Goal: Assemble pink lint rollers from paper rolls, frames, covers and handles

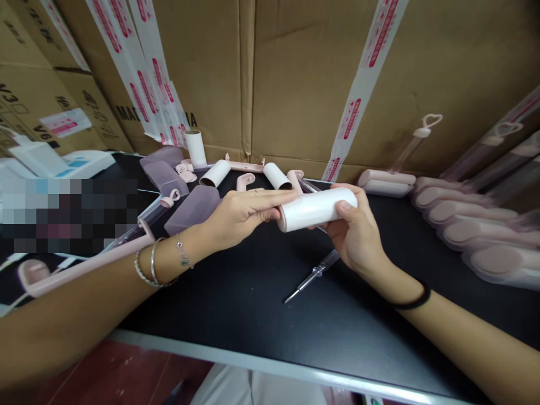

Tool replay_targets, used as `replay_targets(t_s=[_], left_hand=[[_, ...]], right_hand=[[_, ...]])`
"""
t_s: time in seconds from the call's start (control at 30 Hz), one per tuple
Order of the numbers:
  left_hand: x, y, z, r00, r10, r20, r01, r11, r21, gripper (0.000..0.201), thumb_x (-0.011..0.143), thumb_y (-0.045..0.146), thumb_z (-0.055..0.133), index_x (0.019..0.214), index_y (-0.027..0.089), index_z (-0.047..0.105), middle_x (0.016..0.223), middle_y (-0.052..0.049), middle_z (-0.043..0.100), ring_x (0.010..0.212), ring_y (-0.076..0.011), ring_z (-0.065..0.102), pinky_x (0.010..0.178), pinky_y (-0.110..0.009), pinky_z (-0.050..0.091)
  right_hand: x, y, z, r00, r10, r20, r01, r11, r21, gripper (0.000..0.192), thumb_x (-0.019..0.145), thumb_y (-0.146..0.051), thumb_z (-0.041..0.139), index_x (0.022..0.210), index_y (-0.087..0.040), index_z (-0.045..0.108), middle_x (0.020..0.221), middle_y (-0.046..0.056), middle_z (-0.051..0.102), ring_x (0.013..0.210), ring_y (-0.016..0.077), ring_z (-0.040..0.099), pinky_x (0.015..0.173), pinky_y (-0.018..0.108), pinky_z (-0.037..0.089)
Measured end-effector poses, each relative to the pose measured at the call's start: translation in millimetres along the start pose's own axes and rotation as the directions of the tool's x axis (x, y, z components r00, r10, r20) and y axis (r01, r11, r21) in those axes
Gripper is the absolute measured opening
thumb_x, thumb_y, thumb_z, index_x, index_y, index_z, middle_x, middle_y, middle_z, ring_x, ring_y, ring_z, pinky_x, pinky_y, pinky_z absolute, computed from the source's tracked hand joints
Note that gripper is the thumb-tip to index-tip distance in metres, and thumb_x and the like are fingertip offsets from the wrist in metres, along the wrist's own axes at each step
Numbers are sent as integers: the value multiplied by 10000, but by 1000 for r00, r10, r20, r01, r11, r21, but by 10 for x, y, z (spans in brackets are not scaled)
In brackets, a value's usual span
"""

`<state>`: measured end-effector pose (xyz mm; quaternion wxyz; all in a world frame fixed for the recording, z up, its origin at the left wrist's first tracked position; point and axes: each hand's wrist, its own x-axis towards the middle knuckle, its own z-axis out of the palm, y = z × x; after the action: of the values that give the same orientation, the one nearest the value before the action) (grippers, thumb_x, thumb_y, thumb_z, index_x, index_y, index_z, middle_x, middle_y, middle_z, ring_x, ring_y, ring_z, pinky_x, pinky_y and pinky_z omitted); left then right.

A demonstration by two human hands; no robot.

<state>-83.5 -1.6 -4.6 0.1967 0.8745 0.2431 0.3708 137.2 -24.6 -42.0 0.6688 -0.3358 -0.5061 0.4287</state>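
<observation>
Head view: a white roll (316, 209) is held in the air above the black worktop (261, 304), between both hands. The right hand (358, 236) grasps it from beneath, thumb pressed on its right end and fingers (327, 228) wrapped under it. The left hand (240, 216) has its fingers stretched flat, their tips touching the roll's left end; they press rather than clench. A clear handle (312, 275) with a metal tip juts from below the roll toward the worktop, so the roll seems partly mounted, not yet seated. Right of the roll lie finished rollers (459, 216) in a row; left of it wait loose cores (216, 173) and pink covers (194, 208), so much appears left.
</observation>
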Motion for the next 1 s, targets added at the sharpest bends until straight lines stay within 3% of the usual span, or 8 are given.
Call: replay_targets(t_s=[0.2,0.3,0.4,0.6,0.77,0.87,0.93,1.0], left_hand=[[-12,18,30,999,-35,10,36,992,-123,367,967,326,489,1288,233,642,1304,-70,672,893,-177,720,741,-278,597],[-26,34,46,999,26,21,-24,996,-89,449,996,416,417,1352,200,585,1334,-107,646,1106,-226,666,907,-305,555],[-22,39,74,996,80,38,-70,975,-209,488,963,482,470,1365,222,567,1402,-105,593,1293,-248,554,1064,-334,463],[-25,21,140,987,162,-5,-151,904,-399,347,927,402,583,1230,243,643,1438,-109,558,1316,-257,536,1006,-348,498],[-41,126,128,964,210,162,-225,971,81,267,939,253,577,1199,243,636,1486,-97,508,1236,-225,601,1032,-377,482],[-18,123,94,994,2,109,-40,938,346,537,941,329,573,1441,244,400,1445,-117,539,1130,-211,653,955,-372,523],[1,56,57,980,-185,74,112,819,563,584,930,359,581,1449,176,386,1407,-149,554,1168,-258,620,977,-412,500],[11,-36,19,938,-330,103,148,652,743,420,931,312,566,1293,100,552,1325,-183,601,1196,-333,587,986,-468,469]], right_hand=[[-58,-35,72,997,75,-13,-74,995,72,358,732,-413,677,998,-280,476,912,-20,555,763,163,629,525,309,611],[-102,-59,137,985,171,1,-169,973,156,359,733,-437,692,980,-251,508,956,-6,598,802,156,648,534,270,609],[-117,-89,174,969,247,28,-247,942,227,369,709,-433,731,956,-220,559,939,0,640,755,136,653,520,229,594],[-132,-190,191,964,264,25,-261,925,278,353,693,-373,775,951,-230,582,864,-34,667,694,106,645,528,187,563],[-160,-226,242,929,370,-10,-355,900,254,410,688,-326,804,982,-260,526,916,-44,670,746,101,646,642,215,576],[-95,-206,206,920,367,-136,-336,919,206,404,708,-381,782,955,-258,486,905,-36,659,775,124,655,669,255,587],[-32,-205,158,910,338,-242,-301,937,175,369,743,-416,734,946,-255,471,892,-24,656,818,144,670,691,269,595],[11,-222,119,905,329,-271,-308,944,119,328,782,-419,674,980,-262,464,867,-17,659,784,156,682,655,278,602]])
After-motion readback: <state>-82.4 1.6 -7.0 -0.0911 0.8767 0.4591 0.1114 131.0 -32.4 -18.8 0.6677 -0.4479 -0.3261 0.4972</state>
